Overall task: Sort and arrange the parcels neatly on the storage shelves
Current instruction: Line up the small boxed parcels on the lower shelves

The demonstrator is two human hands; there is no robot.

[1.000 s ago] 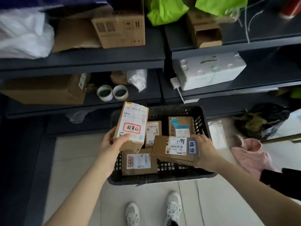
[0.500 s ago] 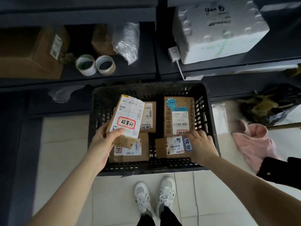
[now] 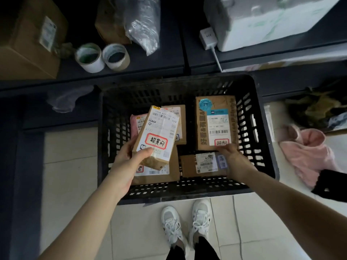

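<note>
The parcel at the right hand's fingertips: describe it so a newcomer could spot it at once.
Start at the black slotted crate on the floor below the shelves. In its far right part lies a brown box, the right hand at its near edge. Only it carries a round blue sticker and a blue-topped label.

On pale tiled floor (image 3: pixel 71 175): black slotted crate (image 3: pixel 187 194), pink cloth (image 3: pixel 308 156) right of it. On dark shelf (image 3: pixel 169 59): large cardboard box (image 3: pixel 28 40), white tape roll (image 3: pixel 89 58), tan tape roll (image 3: pixel 116 57), foam box (image 3: pixel 262 21).
</note>
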